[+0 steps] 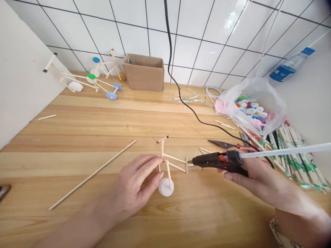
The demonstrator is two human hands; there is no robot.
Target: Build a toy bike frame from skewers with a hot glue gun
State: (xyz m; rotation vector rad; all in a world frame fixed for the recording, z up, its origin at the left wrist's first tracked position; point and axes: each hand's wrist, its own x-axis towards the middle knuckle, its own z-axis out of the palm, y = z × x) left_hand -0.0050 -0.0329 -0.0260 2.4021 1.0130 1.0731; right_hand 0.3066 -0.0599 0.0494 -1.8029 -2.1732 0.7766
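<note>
My left hand (141, 177) is closed on a small tricycle frame (173, 159) made of wooden sticks, pinching it near the upright stick below its handlebar. A white bottle cap (166, 187) forms a wheel at the near end of the frame. In my right hand (254, 175) is a black hot glue gun (219, 162) with a long clear glue stick in its back. Its nozzle points left and meets, or nearly meets, the short crosspiece at the frame's right end. A long wooden stick (93, 175) lies left of my left hand.
Finished stick tricycles (90, 77) stand at the back left beside a cardboard box (144, 73). On the right are a plastic bag (278, 106) of bottle caps, wrapped chopsticks (297, 151), scissors (222, 144) and a water bottle (292, 65). A black cord (191, 109) crosses the table.
</note>
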